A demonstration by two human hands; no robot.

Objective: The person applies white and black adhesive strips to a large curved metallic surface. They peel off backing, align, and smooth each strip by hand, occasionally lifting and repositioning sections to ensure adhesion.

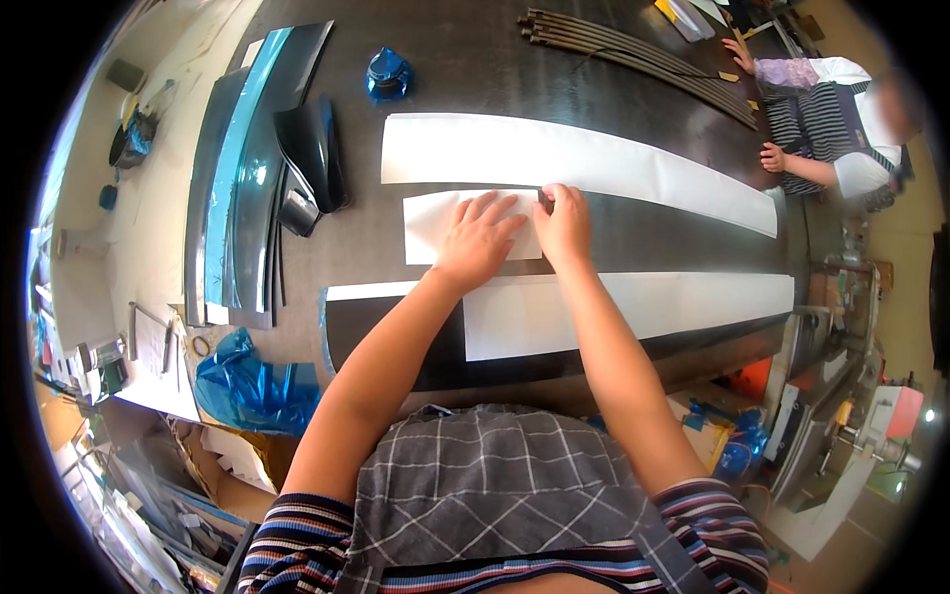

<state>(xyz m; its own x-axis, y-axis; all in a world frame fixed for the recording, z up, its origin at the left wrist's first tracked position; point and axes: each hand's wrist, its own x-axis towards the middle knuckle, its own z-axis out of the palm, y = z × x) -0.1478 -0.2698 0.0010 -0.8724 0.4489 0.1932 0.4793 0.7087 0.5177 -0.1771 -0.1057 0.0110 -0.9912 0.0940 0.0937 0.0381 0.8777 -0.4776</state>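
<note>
Right grip (565, 226) at edge of short sheet (426, 231).

The sheet (424, 232) on the tabletop (455, 64) is flanked by one strip (554, 153) behind, another strip (683, 302) before, and panels (235, 178) left.

Remotely, I'm seeing slim rods (633, 57) lying bundled at upper right, dark and blue strips (247, 188) leaning left, crumpled blue film (236, 384) sitting below them, and a co-worker (821, 124) facing inward.

A workshop — broad dark worktable (455, 59), long rods (641, 57), stacked dark and blue strips (237, 168).
</note>
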